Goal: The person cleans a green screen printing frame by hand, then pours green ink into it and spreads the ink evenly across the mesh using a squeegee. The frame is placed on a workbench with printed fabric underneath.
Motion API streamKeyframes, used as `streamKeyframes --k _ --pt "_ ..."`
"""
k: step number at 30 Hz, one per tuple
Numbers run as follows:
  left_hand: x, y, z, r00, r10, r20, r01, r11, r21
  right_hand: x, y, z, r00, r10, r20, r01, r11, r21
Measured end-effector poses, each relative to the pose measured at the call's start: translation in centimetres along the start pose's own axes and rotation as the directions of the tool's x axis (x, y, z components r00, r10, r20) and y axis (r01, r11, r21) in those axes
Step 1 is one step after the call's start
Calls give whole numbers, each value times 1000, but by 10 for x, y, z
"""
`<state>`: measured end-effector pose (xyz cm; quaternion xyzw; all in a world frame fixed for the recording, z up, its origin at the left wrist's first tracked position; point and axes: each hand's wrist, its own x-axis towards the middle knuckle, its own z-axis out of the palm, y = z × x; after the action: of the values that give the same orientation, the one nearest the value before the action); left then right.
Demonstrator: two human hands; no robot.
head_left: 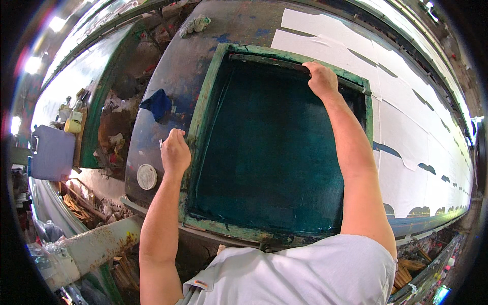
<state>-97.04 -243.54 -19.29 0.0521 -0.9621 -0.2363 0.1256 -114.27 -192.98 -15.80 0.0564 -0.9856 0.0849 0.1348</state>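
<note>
A screen-printing frame (206, 94) with green-stained wooden sides lies flat on the long table before me, its mesh (269, 152) dark teal. Along the inside of its far side runs a dark, narrow squeegee (269, 62). My right hand (323, 80) reaches across the mesh and is closed over the squeegee, right of its middle. By the frame's left side is my left hand (176, 152), its fingers curled in. A small pale bit shows at its outer edge; what it holds, if anything, is hidden.
White cut fabric pieces (406, 132) cover the table to the right. On the left lie a dark blue cloth (157, 104), a round white lid (147, 177) and, farther off, a grey-white crumpled rag (195, 26). A blue-grey plastic container (52, 152) stands beyond a gap.
</note>
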Motion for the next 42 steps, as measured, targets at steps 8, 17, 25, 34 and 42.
streamKeyframes --k 8,17,25,34,42 --pt "-1 1 2 1000 -24 8 24 1000 -3 19 7 -21 985 4 170 0 1000 -23" --pt "4 -8 5 998 -45 36 48 996 -70 -57 -48 -64 925 -40 379 20 998 56" --pt "7 -17 4 999 -3 41 9 990 -137 -198 -120 -96 916 -75 394 22 990 136" --pt "16 -31 14 994 -4 105 21 987 -158 -345 -203 -132 924 -56 377 1 990 144" --pt "16 -23 11 989 -10 147 28 992 -124 -423 -224 -124 965 -72 253 38 990 138"
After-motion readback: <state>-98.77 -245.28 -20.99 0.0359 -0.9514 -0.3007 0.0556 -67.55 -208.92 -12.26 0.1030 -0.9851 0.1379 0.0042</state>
